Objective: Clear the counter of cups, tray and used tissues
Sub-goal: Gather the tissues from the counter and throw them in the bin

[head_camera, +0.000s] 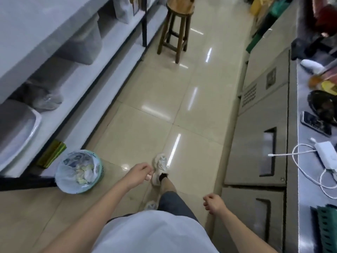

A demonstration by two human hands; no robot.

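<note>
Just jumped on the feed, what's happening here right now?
A person is walking down a tiled aisle between shelving and a steel counter. Both hands hold nothing: the left hand hangs loosely curled just right of a lined waste bin with crumpled tissue-like scraps in it, and the right hand is loosely curled near the counter's cabinet fronts. On the counter lie a phone, a white charger with cable and blurred clutter; no cups or tray are identifiable.

Green bin [98,172] (white liner), brown stool [175,30], beige floor [164,99].
</note>
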